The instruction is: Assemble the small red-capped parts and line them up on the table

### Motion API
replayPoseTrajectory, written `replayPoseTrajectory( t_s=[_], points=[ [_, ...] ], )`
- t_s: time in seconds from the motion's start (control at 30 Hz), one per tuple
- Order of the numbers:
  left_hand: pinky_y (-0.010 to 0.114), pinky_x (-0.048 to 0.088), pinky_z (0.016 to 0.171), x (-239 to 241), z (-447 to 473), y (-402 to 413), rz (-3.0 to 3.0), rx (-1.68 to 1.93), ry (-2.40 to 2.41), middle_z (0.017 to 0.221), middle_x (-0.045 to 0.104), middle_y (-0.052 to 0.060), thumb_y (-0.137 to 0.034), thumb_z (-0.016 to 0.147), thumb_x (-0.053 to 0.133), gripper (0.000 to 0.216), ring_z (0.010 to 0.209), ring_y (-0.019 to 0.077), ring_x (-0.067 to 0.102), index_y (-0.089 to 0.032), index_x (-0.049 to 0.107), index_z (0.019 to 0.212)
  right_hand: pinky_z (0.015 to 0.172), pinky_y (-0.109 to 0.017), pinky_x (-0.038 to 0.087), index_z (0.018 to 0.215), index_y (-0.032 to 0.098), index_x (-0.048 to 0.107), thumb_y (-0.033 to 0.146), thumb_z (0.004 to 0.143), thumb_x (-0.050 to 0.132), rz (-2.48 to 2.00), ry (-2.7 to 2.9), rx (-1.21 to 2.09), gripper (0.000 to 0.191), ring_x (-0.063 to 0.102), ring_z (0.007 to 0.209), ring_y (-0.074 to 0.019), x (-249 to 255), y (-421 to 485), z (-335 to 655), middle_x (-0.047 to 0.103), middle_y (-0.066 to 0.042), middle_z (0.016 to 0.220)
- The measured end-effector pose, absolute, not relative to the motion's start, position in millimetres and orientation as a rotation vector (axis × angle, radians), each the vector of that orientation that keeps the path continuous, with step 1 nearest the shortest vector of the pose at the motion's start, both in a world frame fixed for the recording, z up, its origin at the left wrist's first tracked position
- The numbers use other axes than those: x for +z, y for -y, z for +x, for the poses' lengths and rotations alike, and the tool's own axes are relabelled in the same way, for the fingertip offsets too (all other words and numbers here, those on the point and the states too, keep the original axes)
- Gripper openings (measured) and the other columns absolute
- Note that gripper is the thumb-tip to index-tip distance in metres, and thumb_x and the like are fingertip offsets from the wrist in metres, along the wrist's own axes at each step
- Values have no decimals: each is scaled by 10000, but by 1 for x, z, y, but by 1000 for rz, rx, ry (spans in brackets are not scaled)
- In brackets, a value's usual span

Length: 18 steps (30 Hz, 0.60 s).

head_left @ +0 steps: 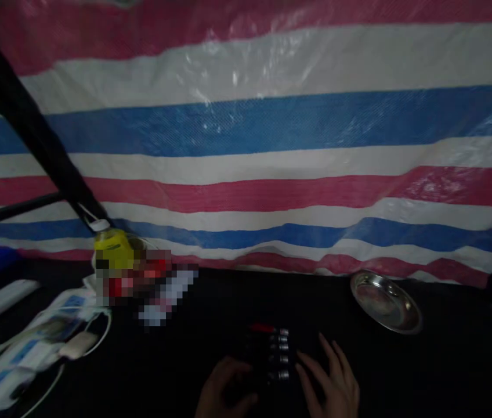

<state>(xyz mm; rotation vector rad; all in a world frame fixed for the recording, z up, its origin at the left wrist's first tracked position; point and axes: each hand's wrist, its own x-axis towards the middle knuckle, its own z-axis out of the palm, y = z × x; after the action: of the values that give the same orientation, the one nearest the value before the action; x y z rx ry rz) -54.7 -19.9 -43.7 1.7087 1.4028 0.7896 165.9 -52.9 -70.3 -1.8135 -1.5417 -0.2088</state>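
Several small slim pieces [278, 359] lie in a row on the black tabletop [211, 325], with shiny metal ends pointing right. The far one has a red body [262, 328]; the others look dark and blend into the table, so I cannot tell their kind. My left hand [226, 389] is at the row's near left, thumb and fingers curved apart with nothing visible between them. On the right side, close to the metal ends, my right hand [330, 377] has its fingers spread and holds nothing. Whether either hand touches the row is too dark to tell.
At the right back lies a shiny metal dish [386, 302]. To the left are a white power strip [24, 354] with plugs and cables, a yellow bottle [115, 247] and blurred-out red and white packets [170, 296]. A striped tarp [246, 128] hangs behind the table.
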Motion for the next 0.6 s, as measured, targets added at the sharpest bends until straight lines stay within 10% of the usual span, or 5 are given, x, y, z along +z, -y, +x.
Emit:
replayPoseTrajectory(
  t_s=[0.6],
  points=[
    [246,437,607,-41,-35,6,1698,1180,-1324,857,562,22,-452,694,630,348,601,100,482,-182,639,914,929,-468,378,990,267,674,275,822,554,-1675,1772,11,206,377,1205,-296,-36,57,159,469,-101,1271]
  ],
)
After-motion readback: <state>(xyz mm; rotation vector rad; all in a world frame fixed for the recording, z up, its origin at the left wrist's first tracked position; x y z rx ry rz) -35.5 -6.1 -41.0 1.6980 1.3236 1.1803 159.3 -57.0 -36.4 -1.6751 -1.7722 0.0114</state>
